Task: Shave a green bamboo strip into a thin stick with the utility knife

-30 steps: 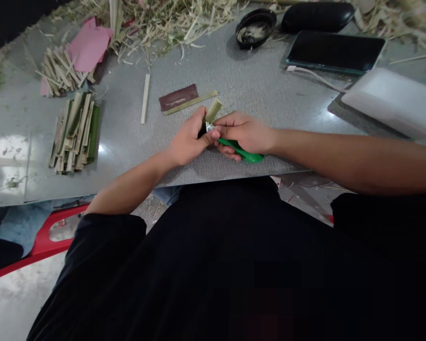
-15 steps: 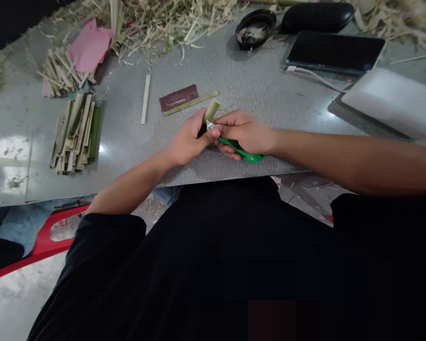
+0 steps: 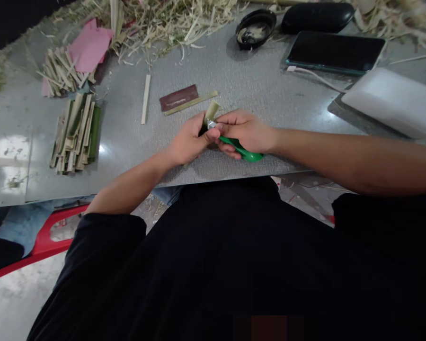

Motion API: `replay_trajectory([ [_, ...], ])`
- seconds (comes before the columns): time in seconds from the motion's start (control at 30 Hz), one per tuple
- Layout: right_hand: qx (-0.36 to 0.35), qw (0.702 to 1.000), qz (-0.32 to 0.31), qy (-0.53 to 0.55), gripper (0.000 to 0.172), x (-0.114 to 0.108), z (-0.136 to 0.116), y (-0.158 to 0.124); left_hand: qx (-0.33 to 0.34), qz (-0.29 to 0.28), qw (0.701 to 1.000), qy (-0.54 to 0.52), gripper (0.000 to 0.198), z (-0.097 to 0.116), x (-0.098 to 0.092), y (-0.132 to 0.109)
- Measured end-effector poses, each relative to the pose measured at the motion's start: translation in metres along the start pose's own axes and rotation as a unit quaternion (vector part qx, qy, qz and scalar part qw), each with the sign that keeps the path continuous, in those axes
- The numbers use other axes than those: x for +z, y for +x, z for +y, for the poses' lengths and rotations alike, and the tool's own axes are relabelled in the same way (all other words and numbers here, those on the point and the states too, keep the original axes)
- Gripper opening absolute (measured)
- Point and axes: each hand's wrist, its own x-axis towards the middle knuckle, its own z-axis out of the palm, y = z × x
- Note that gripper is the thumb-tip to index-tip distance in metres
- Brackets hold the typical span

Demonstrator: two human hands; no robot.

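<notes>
My left hand (image 3: 188, 141) is closed round a short pale-green bamboo strip (image 3: 210, 112), whose top end sticks up above the fingers. My right hand (image 3: 244, 131) grips a green-handled knife (image 3: 242, 150); its small metal blade (image 3: 210, 125) rests against the strip, just under my left thumb. Both hands meet over the grey mat (image 3: 234, 90) near its front edge. The lower part of the strip is hidden inside my left fist.
A stack of cut bamboo strips (image 3: 76, 132) lies at the left, a looser heap (image 3: 58, 71) and pink paper (image 3: 88, 45) behind it. A single strip (image 3: 146, 98), brown sandpaper (image 3: 178, 97), black bowl (image 3: 255, 27), black case (image 3: 315, 16), tablet (image 3: 335, 51) and white box (image 3: 394, 102) lie beyond.
The blade has crept slightly up the strip, and less of the strip's end shows above my left hand. Both hands stay in place.
</notes>
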Motion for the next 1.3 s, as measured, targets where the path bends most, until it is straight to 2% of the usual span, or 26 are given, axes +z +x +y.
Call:
replay_trajectory([
  [0.13,0.037,0.999,-0.020,-0.007,0.064,0.002,-0.003,-0.003,0.028,-0.043,0.998,-0.031,0.088,0.014,-0.003,0.001],
  [0.23,0.055,0.998,-0.003,-0.012,0.062,0.003,-0.003,-0.004,-0.004,-0.064,0.997,-0.042,0.089,0.020,-0.003,0.000],
  [0.37,0.031,0.999,0.009,-0.007,0.060,0.001,0.000,-0.001,-0.032,-0.044,0.998,-0.041,0.096,0.015,0.001,-0.002],
  [0.5,-0.004,1.000,0.027,-0.003,0.063,0.001,-0.001,-0.001,-0.035,-0.028,0.998,-0.050,0.093,0.013,0.001,-0.003],
  [0.7,0.053,0.999,-0.009,-0.005,0.063,0.002,-0.003,-0.004,-0.030,-0.029,0.999,-0.030,0.098,0.029,-0.001,-0.001],
  [0.83,0.057,0.998,-0.010,-0.003,0.060,0.000,0.000,-0.003,-0.026,-0.025,0.999,-0.035,0.100,0.031,0.002,0.000],
  [1.0,0.008,1.000,0.012,-0.005,0.064,-0.002,0.002,0.000,0.009,-0.002,1.000,-0.010,0.093,0.027,0.003,0.002],
  [1.1,-0.016,1.000,0.003,0.002,0.065,-0.003,0.003,0.001,0.017,0.006,1.000,0.019,0.087,0.023,0.000,0.002],
  [1.3,0.042,0.999,-0.024,0.012,0.056,-0.003,0.001,-0.002,0.037,0.023,0.997,0.062,0.092,0.011,-0.005,0.004],
])
